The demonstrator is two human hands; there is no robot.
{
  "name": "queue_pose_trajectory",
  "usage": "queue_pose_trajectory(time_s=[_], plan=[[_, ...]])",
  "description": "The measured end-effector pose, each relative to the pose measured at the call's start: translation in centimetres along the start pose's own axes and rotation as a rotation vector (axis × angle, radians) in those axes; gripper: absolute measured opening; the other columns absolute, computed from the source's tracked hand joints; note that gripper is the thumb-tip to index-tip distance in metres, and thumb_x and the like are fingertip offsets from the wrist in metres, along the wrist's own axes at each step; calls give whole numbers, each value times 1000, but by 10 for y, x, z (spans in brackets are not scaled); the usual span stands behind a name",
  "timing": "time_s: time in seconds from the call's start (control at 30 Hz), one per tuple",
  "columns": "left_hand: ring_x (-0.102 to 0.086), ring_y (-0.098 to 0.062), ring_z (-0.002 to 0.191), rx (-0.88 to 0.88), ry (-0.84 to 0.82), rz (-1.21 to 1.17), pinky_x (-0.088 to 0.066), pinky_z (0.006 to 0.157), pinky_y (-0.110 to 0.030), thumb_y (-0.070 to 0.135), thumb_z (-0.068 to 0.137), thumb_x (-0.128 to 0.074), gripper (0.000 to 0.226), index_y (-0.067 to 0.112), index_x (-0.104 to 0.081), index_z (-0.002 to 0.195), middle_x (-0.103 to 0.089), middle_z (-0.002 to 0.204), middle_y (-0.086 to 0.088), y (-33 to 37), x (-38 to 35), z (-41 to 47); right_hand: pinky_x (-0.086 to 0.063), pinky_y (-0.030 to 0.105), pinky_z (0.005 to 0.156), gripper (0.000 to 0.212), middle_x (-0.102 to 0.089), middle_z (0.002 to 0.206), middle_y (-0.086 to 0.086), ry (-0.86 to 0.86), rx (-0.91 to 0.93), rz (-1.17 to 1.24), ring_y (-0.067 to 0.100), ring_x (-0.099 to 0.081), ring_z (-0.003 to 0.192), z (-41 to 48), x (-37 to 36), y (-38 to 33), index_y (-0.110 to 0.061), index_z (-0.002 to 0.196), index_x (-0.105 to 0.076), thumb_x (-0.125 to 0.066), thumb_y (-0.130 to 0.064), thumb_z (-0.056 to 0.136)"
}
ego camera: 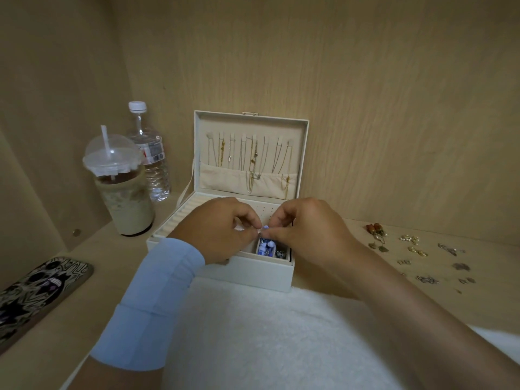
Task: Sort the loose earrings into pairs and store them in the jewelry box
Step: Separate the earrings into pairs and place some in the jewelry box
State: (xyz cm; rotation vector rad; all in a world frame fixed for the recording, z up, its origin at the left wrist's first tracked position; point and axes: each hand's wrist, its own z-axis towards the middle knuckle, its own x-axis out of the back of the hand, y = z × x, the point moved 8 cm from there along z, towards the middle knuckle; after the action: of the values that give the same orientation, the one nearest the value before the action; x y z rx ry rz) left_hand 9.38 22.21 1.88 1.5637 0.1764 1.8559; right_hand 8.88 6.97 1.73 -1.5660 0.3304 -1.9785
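Dim, warm light here, soft and even, with no hard-edged shadows. The white fleece mat catches most of it and shows palest. The left cabinet wall sinks into shade, and the phone case sits dark. A faint sheen rides the domed cup lid. Wide-angle stretch bends the edges and swells the right forearm. The loose earrings look mushy. The blue earring, pinched by left hand and right hand, blurs to a blob.
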Motion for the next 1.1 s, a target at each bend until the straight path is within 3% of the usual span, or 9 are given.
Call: queue_pose_trajectory(time_s=[0.07, 0.23, 0.37, 0.43, 0.53, 0.7, 0.87, 0.97, 1.1], plan=[[-56, -4, 86, -10, -10, 15, -50, 80, -27, 29, 85, -71, 9, 37, -73, 87, -61, 91, 15, -1, -1, 1, -53, 25, 69, 18, -72, 79, -18, -88, 19, 28, -2, -64, 77, 0, -4, 0, -32, 85, -79, -73, -49, 85], [-50, -10, 102, -32, -8, 86, -43, 93, -32, 34, 86, -68, 14, 40, -73, 98, -60, 99, 16, 0, -3, 2, -53, 31, 85, 15, -70, 82, -13, -217, 85, 86, 0, -64, 86, 1, -3, -3, -30, 85, -81, -68, -26, 91], [-46, -11, 104, -56, -43, 76, -41, 96, -33, 35, 84, -71, 10, 41, -75, 92, -57, 95, 19, 1, -10, 3, -42, 46, 104, 9, -66, 94, -16, -121, 125, 42, 7, -58, 102, 6, 5, 2, -40, 80, -76, -71, -34, 86], [-46, -9, 106, -61, -38, 64, -41, 98, -33, 35, 85, -71, 9, 40, -77, 91, -57, 94, 22, 0, -9, 3, -32, 44, 110, 10, -64, 102, -19, -73, 130, -47, 8, -50, 114, 6, 9, 3, -46, 78, -71, -72, -39, 85], [-50, -9, 104, -63, -44, 53, -43, 97, -35, 35, 86, -70, 8, 42, -75, 88, -60, 95, 19, -1, -8, 4, -17, 33, 101, 4, -62, 114, -22, -112, 141, -140, 6, -41, 122, 2, 5, 2, -46, 82, -73, -73, -42, 85], [-55, -5, 92, -49, -29, 4, -50, 88, -38, 34, 83, -71, 4, 38, -73, 82, -64, 88, 16, -1, -8, 5, -14, 29, 98, 9, -59, 123, -23, -122, 191, -170, 6, -39, 124, 1, -3, -1, -41, 94, -75, -68, -44, 90], [-51, -9, 101, -81, -35, 13, -43, 96, -37, 37, 83, -72, 9, 44, -73, 78, -62, 91, 19, 5, -10, 3, -20, 37, 110, 12, -62, 117, -21, -108, 182, -116, 6, -42, 124, 4, 13, 5, -48, 80, -65, -70, -40, 88], [-48, -9, 101, -85, -7, 67, -41, 96, -35, 39, 82, -73, 10, 48, -69, 79, -59, 91, 22, 6, -6, 3, -16, 39, 114, 11, -59, 120, -25, -123, 211, -158, 1, -38, 125, 3, 19, 5, -47, 79, -72, -80, -41, 77], [-45, -10, 99, -53, 12, 125, -38, 94, -34, 45, 78, -75, 10, 46, -65, 80, -59, 93, 20, 5, -4, 1, -14, 36, 112, 6, -60, 124, -25, -151, 252, -242, 0, -36, 127, 2, 7, -2, -45, 83, -75, -79, -46, 79]])
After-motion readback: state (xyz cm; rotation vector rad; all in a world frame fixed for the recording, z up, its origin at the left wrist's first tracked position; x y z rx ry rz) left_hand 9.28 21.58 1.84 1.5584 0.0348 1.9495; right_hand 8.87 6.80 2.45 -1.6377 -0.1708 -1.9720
